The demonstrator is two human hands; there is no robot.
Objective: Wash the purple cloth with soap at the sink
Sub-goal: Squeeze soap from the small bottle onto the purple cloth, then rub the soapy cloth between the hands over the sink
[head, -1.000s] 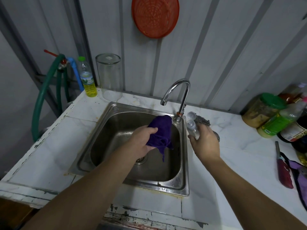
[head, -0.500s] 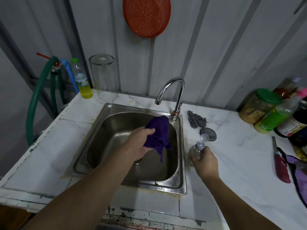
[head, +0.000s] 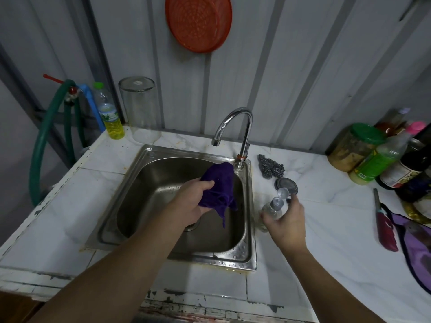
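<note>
My left hand (head: 190, 201) grips the bunched purple cloth (head: 219, 183) over the steel sink (head: 144, 173), just left of the tap base. A loose corner of the cloth hangs down toward the drain. My right hand (head: 285, 220) is wrapped around a small clear soap bottle (head: 271, 209) standing on the counter beside the sink's right rim. The bottle's flip cap is open. The chrome tap (head: 235, 127) curves over the back of the basin, and no water runs from it.
A steel wool scrubber (head: 270, 167) and a round metal lid (head: 288, 184) lie right of the tap. Jars and bottles (head: 373, 157) crowd the back right. A red knife (head: 384, 227) and purple bag (head: 417, 243) lie at right. A glass jar (head: 140, 110) and yellow bottle (head: 109, 115) stand back left.
My right hand brought the soap bottle from near the tap down to the counter beside the sink rim. My left hand kept the cloth in place over the basin.
</note>
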